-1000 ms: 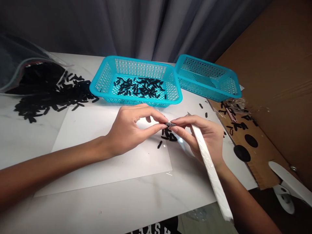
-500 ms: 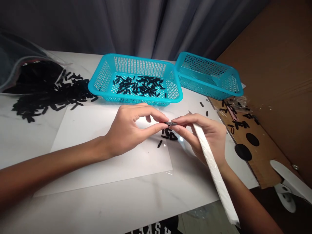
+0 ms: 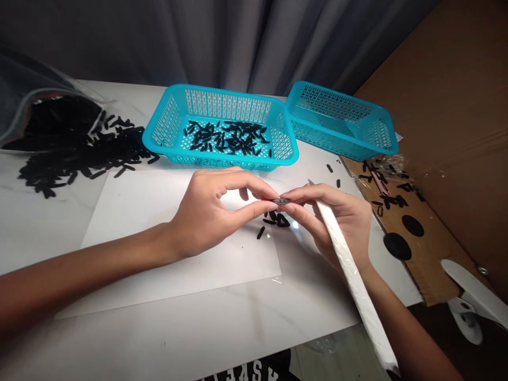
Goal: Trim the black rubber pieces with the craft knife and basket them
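Before onlookers, a white, grey-veined bench [image 3: 190,338] carries a turquoise perforated plastic basket [image 3: 238,159], seemingly within easy reach. The right hand [image 3: 353,227] cradles a long, white-wrapped pointed tool [image 3: 356,284], apparently freeing fingertips to pinch, with the left hand [image 3: 214,211], one small black oval piece [image 3: 282,200] between them.

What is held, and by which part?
Left hand and right hand pinch a dark piece by its ends; the right also holds a white stick near its tip.

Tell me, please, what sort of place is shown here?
Probably a small indoor handwork station. A white marble-patterned table bears two turquoise perforated baskets, one holding many small black pieces; more lie heaped by a clear plastic bag.
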`<state>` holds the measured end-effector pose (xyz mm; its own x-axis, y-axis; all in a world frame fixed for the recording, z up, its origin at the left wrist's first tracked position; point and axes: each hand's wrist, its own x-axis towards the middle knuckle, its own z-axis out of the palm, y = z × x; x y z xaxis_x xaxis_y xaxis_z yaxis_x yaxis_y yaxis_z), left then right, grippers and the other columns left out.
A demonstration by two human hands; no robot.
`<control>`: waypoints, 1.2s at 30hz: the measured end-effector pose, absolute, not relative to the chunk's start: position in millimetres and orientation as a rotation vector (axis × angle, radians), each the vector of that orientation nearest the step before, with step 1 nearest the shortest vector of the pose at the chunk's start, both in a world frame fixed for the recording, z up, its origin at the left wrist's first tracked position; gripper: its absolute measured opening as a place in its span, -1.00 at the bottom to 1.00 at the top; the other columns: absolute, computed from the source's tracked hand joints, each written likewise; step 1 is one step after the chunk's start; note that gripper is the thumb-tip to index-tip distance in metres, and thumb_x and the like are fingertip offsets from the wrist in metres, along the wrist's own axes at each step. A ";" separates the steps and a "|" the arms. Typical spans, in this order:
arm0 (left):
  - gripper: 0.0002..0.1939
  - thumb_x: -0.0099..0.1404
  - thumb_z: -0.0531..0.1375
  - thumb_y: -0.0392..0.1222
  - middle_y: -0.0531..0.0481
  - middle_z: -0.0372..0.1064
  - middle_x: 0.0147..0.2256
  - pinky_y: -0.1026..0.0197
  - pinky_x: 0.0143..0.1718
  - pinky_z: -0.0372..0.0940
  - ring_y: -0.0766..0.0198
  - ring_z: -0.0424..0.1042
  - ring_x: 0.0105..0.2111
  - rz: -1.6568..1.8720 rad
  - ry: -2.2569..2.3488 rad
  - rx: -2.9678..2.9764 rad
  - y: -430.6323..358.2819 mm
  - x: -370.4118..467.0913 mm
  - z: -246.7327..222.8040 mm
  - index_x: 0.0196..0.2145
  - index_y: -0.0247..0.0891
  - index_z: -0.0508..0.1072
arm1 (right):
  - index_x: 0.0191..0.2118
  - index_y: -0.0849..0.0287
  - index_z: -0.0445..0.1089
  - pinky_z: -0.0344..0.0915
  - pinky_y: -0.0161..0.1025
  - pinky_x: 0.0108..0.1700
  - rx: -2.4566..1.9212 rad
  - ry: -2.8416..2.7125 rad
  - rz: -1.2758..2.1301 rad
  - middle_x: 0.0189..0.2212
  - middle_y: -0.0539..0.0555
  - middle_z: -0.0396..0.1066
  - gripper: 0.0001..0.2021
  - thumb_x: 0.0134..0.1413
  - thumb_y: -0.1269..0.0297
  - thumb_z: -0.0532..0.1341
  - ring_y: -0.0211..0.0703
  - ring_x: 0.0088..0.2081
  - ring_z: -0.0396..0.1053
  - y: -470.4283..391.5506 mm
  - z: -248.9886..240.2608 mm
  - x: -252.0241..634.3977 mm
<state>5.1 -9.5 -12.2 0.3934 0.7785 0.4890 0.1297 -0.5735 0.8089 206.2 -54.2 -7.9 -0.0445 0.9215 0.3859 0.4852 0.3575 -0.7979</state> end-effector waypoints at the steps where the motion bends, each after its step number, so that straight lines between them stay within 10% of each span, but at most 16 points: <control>1: -0.96 0.26 0.39 -0.27 0.06 0.62 -0.32 0.20 -0.26 0.43 0.30 0.55 -0.32 1.198 0.773 1.949 -9.7 5.4 -12.2 -0.31 -0.18 0.62 | -0.28 0.00 0.58 0.42 -0.26 -0.38 -1.266 -1.680 0.580 -0.44 -0.06 0.58 -0.91 0.11 0.36 0.41 -0.24 -0.45 0.47 -54.2 -7.8 206.1; 36: -0.95 0.33 0.32 -0.27 0.07 0.62 -0.31 0.28 -0.24 0.41 0.34 0.56 -0.30 1.139 0.773 1.884 -9.5 5.9 -10.6 -0.31 -0.23 0.61 | -0.33 0.02 0.59 0.39 -0.31 -0.48 -1.152 -1.686 0.609 -0.51 -0.07 0.58 -0.93 0.17 0.33 0.37 -0.26 -0.52 0.49 -53.0 -10.6 207.9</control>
<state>5.9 -9.5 -10.6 0.4116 0.8054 0.4265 0.0994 -0.5049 0.8575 207.9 -53.0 -10.6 -0.0839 0.8970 0.4339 0.4130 0.4276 -0.8041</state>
